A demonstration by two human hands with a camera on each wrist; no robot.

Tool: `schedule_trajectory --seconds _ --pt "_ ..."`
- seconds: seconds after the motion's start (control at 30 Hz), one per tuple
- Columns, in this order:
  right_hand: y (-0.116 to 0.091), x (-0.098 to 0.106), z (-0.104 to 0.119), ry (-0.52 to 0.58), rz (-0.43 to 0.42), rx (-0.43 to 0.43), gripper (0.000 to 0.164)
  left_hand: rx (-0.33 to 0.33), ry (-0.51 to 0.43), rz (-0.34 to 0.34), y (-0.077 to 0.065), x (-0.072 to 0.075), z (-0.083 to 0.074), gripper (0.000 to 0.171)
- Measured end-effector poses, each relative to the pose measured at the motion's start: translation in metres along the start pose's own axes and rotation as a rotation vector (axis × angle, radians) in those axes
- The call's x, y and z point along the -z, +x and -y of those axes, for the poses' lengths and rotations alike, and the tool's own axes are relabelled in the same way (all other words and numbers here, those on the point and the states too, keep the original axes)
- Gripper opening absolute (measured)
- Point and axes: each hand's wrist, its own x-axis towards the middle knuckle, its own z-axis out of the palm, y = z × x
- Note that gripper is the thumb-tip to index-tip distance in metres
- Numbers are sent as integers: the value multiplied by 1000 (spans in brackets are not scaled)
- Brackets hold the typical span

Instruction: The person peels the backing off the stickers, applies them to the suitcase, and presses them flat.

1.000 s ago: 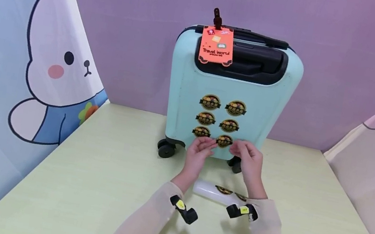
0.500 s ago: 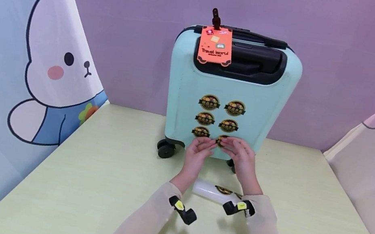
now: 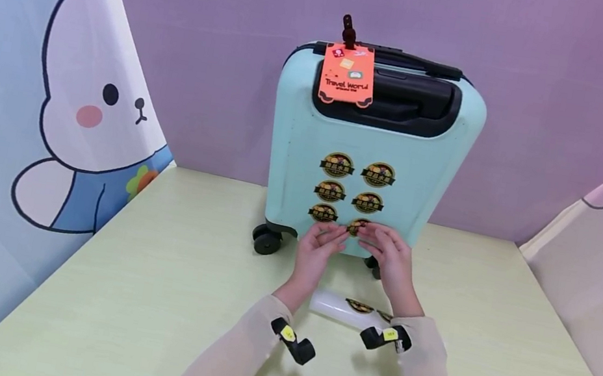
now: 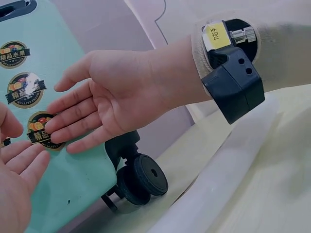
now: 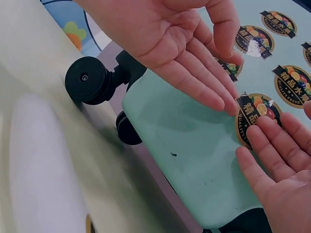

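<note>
A mint-green suitcase [image 3: 308, 143] stands upright and carries several black-and-gold fruit stickers in two columns. My left hand [image 3: 317, 249] is at the left edge of the lower right sticker [image 3: 356, 227], fingertips against the suitcase's face. From the other side, the right hand [image 3: 392, 258] lays extended fingers on that sticker's right part, covering some of it. The right wrist view shows the sticker [image 5: 250, 109] flat on the shell between the two hands. Neither hand has its fingers curled round anything. In the left wrist view, the right hand's fingers [image 4: 73, 121] are straight.
A white roll [image 3: 338, 307] bearing more of these stickers lies on the pale table [image 3: 171, 299], partly behind the right wrist. An orange luggage tag [image 3: 348, 74] hangs from the suitcase's handle. Black wheels [image 3: 267, 242] support the case before a purple backdrop [image 3: 208, 68].
The right hand has moved left from beside the lower right sticker onto its right part, then shifted slightly back to the right. My left hand has stayed nearly still.
</note>
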Motion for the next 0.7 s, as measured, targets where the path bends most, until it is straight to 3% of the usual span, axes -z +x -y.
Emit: schedule_trajectory --seconds 0.3,0.57,0.7 --pt "-2 1 3 -7 -4 -5 48 -30 24 0 -2 3 2 18" --pt "0 -2 7 82 36 58 26 -22 34 -40 0 8 5 14" --pt "4 -7 9 105 78 78 25 -9 49 -36 0 10 7 17"
